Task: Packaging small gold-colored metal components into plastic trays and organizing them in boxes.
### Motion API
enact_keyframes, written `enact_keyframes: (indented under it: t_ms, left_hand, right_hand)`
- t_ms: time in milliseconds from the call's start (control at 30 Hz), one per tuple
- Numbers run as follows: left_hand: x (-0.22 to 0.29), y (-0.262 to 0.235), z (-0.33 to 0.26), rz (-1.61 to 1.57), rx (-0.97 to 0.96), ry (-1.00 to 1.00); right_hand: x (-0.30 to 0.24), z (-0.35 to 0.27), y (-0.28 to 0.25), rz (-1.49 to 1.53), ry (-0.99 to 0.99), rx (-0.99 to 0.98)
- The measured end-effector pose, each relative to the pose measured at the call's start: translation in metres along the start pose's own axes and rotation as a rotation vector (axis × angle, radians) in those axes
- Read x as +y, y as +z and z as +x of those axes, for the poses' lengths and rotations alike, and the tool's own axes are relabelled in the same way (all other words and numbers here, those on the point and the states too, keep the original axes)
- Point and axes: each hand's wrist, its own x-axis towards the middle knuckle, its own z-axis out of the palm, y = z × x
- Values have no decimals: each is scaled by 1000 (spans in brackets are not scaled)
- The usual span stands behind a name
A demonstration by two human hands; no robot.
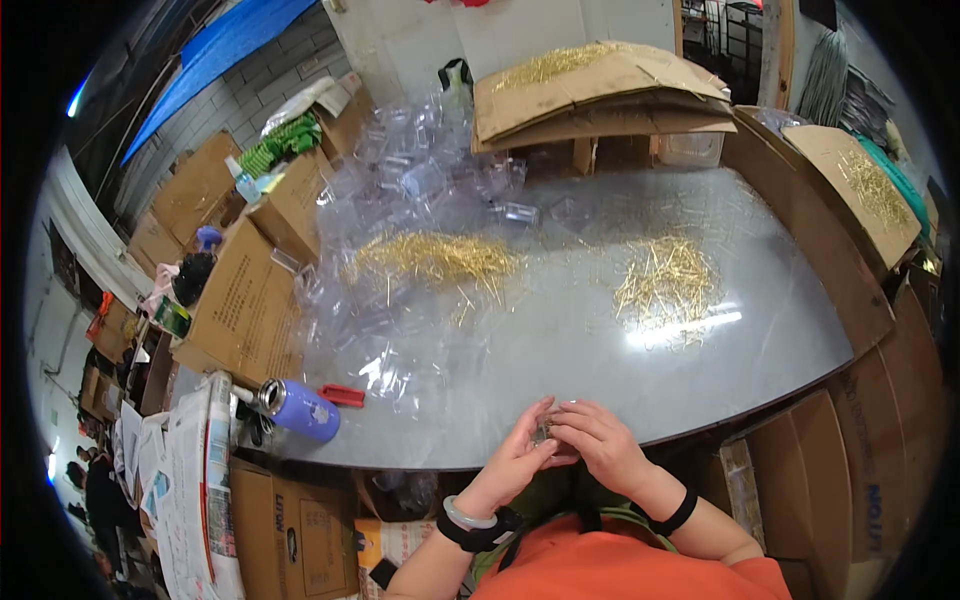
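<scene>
My left hand and my right hand meet above the near edge of the grey table. Between their curled fingers sits a small clear plastic box, mostly covered, so its contents cannot be made out. Both hands are closed around it. Beyond them, toward the right, lies a loose pile of thin gold-coloured metal pins. A second, wider heap of the same pins rests on the left half of the table, beside many clear plastic boxes.
A purple bottle lies near the front left edge, with a red tool beside it. Cardboard boxes wall the left side. Cardboard sheets bearing more pins stand at the back, and cardboard lines the right edge.
</scene>
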Motion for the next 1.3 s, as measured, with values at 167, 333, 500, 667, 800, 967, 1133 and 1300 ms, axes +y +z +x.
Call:
enact_keyframes:
  t_ms: [167, 333, 500, 667, 800, 967, 1133, 1300]
  left_hand:
    - [11, -9, 2, 1204, 172, 203]
    - [1, -10, -1, 1463, 206, 456]
    - [-11, -9, -5, 1179, 345, 439]
    - [-13, -12, 1, 1340, 226, 540]
    - [-9, -8, 1, 1510, 131, 557]
    - [-10, 1, -2, 1583, 132, 529]
    - [-17, 0, 1, 1556, 147, 524]
    - [-14, 7, -1, 1577, 204, 539]
  right_hand:
    - [7, -5, 6, -22, 10, -7]
    - [11, -2, 1, 76, 23, -71]
    - [14, 5, -5, 70, 1, -136]
    - [18, 13, -14, 72, -24, -229]
    - [16, 6, -13, 180, 173, 0]
    - [2, -19, -21, 115, 462, 91]
    - [-21, -20, -22, 16, 393, -120]
    - [8, -17, -27, 82, 563, 44]
